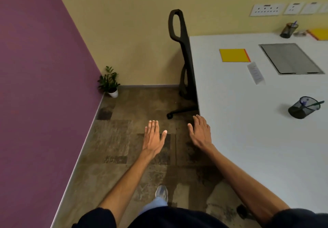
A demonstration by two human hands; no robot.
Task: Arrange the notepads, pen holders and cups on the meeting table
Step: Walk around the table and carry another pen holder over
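Notepad (233,55) lies near the table's (230,139) far left corner. Left hand (153,138) and right hand (200,132) hover by its left edge, fingers straight.

Both hands, left hand (154,137) and right hand (200,132), hover flat beside the white table (248,139).

Black office chair (184,64) stands side-on near the cream-yellow wall (124,32). Small potted plant (110,84), white pot, in floor corner beside purple wall (35,68). Socket plates (267,9) upper right. Mottled brown carpet (124,139).
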